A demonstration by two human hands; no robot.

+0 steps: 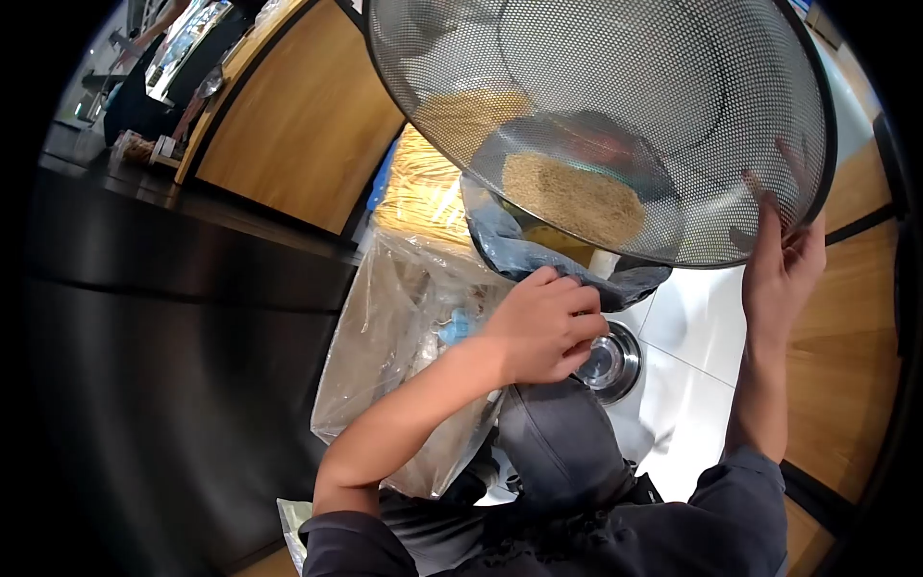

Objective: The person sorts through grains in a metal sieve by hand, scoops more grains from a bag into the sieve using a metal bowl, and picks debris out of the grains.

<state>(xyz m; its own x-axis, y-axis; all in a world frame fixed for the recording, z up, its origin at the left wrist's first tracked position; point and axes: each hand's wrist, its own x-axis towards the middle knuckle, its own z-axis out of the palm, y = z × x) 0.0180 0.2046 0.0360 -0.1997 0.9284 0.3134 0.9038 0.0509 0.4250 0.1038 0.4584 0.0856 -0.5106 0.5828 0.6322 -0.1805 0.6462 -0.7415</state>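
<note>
My right hand (784, 274) grips the rim of a large black wire-mesh basket (615, 58), which is tilted with its wide mouth toward me. Below it, my left hand (556, 322) is closed on the edge of a dark grey plastic bag (510, 240). A mound of tan, grainy material (572, 197) shows by the bag behind the mesh; I cannot tell exactly what contains it. Left of the bag lies a bundle of thin yellow sticks (418, 192), with a clear plastic bag (370, 337) in front of it.
A round metal bowl (613, 361) sits on the white tiled floor (687, 337) near my knee. Wooden panels (298, 106) stand to the left and right, with a dark glossy surface (173, 356) at left. Part of another person (144, 106) shows at upper left.
</note>
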